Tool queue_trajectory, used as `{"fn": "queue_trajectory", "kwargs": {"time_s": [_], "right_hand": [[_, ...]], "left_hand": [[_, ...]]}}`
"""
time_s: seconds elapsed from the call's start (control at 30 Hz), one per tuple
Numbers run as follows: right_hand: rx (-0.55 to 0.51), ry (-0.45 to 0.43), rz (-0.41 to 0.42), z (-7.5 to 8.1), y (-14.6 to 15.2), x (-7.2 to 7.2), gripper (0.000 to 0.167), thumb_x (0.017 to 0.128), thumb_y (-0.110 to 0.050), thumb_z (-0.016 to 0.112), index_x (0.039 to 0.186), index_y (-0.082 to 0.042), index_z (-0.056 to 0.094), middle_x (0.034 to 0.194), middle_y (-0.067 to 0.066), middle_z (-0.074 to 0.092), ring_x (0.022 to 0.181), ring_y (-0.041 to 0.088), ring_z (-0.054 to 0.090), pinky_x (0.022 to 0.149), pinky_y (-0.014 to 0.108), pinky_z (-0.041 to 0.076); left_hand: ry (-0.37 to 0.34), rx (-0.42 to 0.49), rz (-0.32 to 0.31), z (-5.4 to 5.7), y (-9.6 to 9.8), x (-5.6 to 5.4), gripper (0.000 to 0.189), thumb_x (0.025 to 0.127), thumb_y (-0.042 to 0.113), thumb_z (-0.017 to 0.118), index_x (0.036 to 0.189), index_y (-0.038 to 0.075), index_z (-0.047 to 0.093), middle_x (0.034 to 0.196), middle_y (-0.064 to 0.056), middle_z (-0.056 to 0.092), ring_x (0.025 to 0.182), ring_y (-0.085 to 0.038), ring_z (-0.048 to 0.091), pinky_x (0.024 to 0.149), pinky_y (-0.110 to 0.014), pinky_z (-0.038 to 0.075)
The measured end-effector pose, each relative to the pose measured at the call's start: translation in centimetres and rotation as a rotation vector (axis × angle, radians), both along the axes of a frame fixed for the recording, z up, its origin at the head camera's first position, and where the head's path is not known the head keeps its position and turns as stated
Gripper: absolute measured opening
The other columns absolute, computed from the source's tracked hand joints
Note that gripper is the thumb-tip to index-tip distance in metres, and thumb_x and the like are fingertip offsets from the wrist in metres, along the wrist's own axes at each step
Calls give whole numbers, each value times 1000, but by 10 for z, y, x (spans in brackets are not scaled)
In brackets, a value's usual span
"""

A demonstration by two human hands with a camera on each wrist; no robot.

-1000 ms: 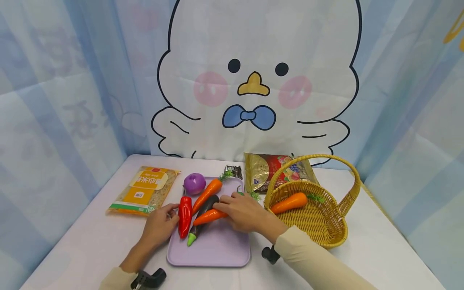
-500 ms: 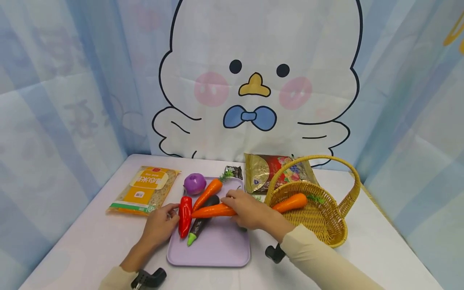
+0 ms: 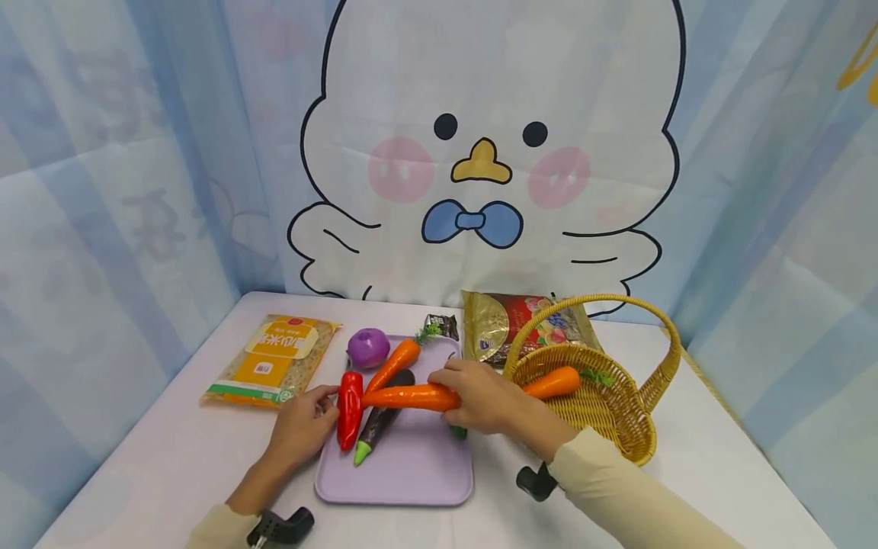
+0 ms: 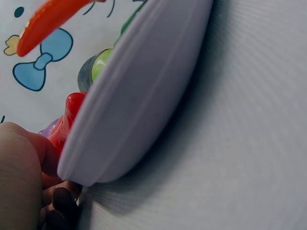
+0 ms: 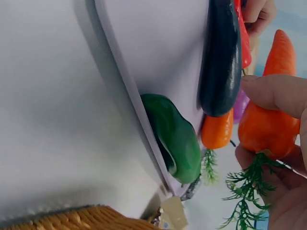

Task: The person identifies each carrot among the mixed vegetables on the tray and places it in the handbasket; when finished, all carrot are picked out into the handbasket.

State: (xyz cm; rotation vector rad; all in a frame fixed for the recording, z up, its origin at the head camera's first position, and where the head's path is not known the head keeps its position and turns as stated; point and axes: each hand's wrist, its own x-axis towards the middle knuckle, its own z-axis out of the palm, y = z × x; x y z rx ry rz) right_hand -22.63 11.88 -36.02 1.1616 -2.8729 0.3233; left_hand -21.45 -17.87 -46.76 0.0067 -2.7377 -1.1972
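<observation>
My right hand (image 3: pixel 476 396) pinches an orange carrot (image 3: pixel 411 397) near its leafy end, raised over the lilac tray (image 3: pixel 425 473) with its tip pointing left. In the right wrist view, thumb and fingers lie on either side of the carrot's thick end. My left hand (image 3: pixel 305 427) holds the tray's left rim beside a red pepper (image 3: pixel 350 412). A dark eggplant (image 3: pixel 373 438) and another carrot (image 3: pixel 394 366) lie on the tray. Mostly hidden from the head view, a green pepper (image 5: pixel 175 139) rests at the tray's right side. A purple onion (image 3: pixel 368 348) sits at the back left corner.
Right of the tray stands a wicker basket (image 3: pixel 597 419) with a tall handle and a carrot (image 3: pixel 555 383) inside. A yellow grain bag (image 3: pixel 274 358) lies at left. Behind are a red-gold packet (image 3: pixel 501 328) and a small dark packet (image 3: pixel 442 325).
My right hand has lifted the carrot off the eggplant and moved slightly right with it. More of the carrot now shows. My left hand stays put at the tray rim.
</observation>
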Motion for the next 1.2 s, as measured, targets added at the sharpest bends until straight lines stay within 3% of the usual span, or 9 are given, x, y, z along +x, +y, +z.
{"fn": "queue_trajectory", "kwargs": {"time_s": [0.17, 0.37, 0.57, 0.83, 1.07, 1.2], "right_hand": [[-41, -3, 13, 6, 7, 6, 47, 82, -24, 82, 126, -15, 70, 105, -1, 58, 86, 13, 52, 76, 30, 46], [-70, -68, -11, 15, 16, 14, 48, 83, -25, 83, 127, -14, 69, 113, -1, 61, 92, 15, 54, 83, 36, 49], [-89, -114, -33, 22, 26, 19, 46, 82, -21, 83, 126, -16, 69, 105, -6, 59, 90, 13, 54, 81, 35, 47], [-110, -144, -62, 26, 44, 23, 49, 81, -24, 84, 126, -11, 69, 110, -5, 66, 92, 12, 54, 83, 35, 48], [-210, -191, -116, 29, 64, 28, 46, 78, -24, 87, 120, -14, 70, 103, -6, 67, 88, 13, 56, 79, 33, 49], [-246, -174, -141, 31, 78, 28, 45, 77, -24, 88, 117, -15, 71, 101, -6, 68, 87, 14, 57, 78, 32, 51]], "left_hand": [[2, 5, -3, 0, -1, 0, 39, 90, 9, 59, 127, 0, 67, 83, -4, 60, 64, -16, 49, 56, -25, 40], [-5, 2, 1, 1, -1, 1, 39, 91, 10, 59, 127, 0, 67, 84, -5, 61, 65, -17, 49, 57, -25, 42], [-1, 0, -1, 1, -1, 0, 39, 90, 10, 59, 127, 0, 67, 84, -5, 61, 66, -17, 50, 57, -25, 42], [-4, 12, -4, -1, 0, -1, 39, 90, 10, 59, 127, 0, 67, 84, -4, 61, 65, -17, 50, 56, -24, 42], [3, 10, -4, -1, 0, -2, 39, 90, 9, 59, 127, -1, 67, 84, -5, 61, 64, -17, 50, 55, -24, 43], [3, 5, -4, -2, -1, -1, 39, 90, 10, 59, 127, -1, 67, 84, -5, 61, 65, -16, 50, 55, -25, 43]]}}
